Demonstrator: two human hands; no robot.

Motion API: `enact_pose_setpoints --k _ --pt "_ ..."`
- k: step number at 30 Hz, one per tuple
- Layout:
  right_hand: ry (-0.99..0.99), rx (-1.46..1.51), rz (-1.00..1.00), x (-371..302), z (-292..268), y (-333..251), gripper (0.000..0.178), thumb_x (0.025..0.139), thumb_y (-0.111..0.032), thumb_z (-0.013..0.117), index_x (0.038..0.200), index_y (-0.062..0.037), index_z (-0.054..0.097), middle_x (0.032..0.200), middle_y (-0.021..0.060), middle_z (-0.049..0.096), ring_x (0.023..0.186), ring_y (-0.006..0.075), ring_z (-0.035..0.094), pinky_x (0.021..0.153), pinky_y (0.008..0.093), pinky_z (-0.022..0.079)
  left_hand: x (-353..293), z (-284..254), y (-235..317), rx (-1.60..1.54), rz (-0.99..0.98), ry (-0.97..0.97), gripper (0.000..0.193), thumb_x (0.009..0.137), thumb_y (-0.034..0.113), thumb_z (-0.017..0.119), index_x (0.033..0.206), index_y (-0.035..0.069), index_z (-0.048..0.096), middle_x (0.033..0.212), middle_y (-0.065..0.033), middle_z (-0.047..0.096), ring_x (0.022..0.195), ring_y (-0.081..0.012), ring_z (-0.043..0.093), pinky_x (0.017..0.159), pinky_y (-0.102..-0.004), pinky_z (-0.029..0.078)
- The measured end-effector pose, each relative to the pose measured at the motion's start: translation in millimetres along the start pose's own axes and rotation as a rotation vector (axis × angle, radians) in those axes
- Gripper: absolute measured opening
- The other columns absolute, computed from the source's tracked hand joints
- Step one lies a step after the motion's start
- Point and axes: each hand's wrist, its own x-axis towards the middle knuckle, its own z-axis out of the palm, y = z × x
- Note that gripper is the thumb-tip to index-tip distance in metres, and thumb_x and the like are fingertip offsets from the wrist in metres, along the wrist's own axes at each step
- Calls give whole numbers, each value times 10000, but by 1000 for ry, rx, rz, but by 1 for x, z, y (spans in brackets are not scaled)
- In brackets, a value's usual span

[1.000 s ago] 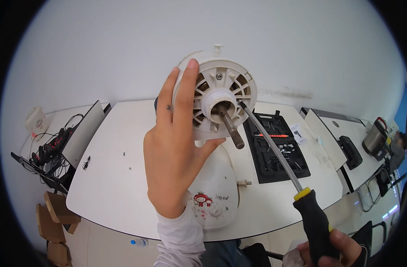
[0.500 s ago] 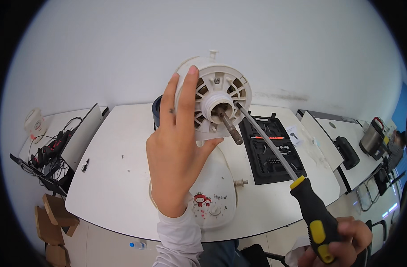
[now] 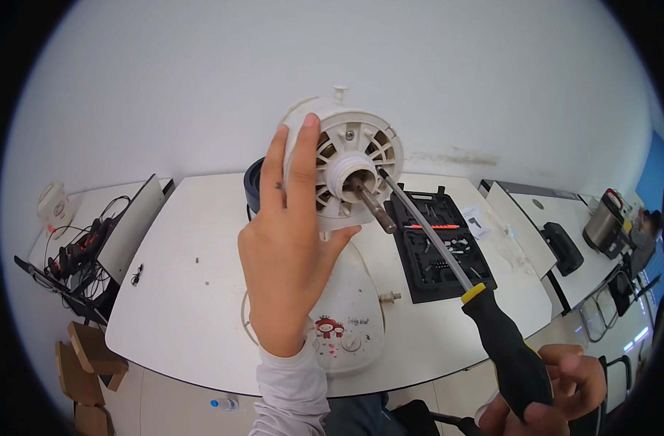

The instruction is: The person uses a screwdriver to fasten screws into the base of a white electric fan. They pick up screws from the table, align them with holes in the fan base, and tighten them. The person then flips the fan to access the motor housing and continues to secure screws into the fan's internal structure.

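My left hand (image 3: 277,258) is wrapped round the left side of a white fan motor housing (image 3: 385,131), two fingers laid over its edge and the thumb underneath. A metal shaft (image 3: 379,212) sticks out of the threaded collar at the housing's centre. In my right hand (image 3: 575,389) is a screwdriver (image 3: 503,341) with a black and yellow handle. Its tip meets the slotted front of the housing just right of the collar. Below stands the white fan base (image 3: 346,291), with a red cartoon print and a knob; my left hand and wrist hide part of it.
An open black tool case (image 3: 419,280) lies on the white table (image 3: 179,312) to the right, beside a paper slip (image 3: 475,221). A dark blue round object (image 3: 254,185) stands behind my left hand. Small bits lie at left. Cables (image 3: 78,251) crowd the left side table.
The screwdriver has turned about its axis, so its yellow handle patches no longer show, and my right fingers have shifted on it. The housing sits slightly further left in view.
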Motion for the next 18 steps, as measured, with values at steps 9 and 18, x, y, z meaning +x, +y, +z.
enact_pose_setpoints --k 9,18 --pt "-80 -710 -339 24 -16 12 384 895 -307 460 1190 -62 437 1122 229 446 855 262 567 745 331 491 -2 -5 0 -8 6 3 1051 427 71 824 1347 221 337 1296 -145 414 659 -197 582 493 -280 465" --pt "272 129 315 10 8 -12 388 594 42 561 975 -22 598 756 160 570 581 190 590 484 272 526 1 3 10 -78 -27 4 1036 388 -31 794 1308 157 356 1234 -81 472 931 -243 589 643 -306 567"
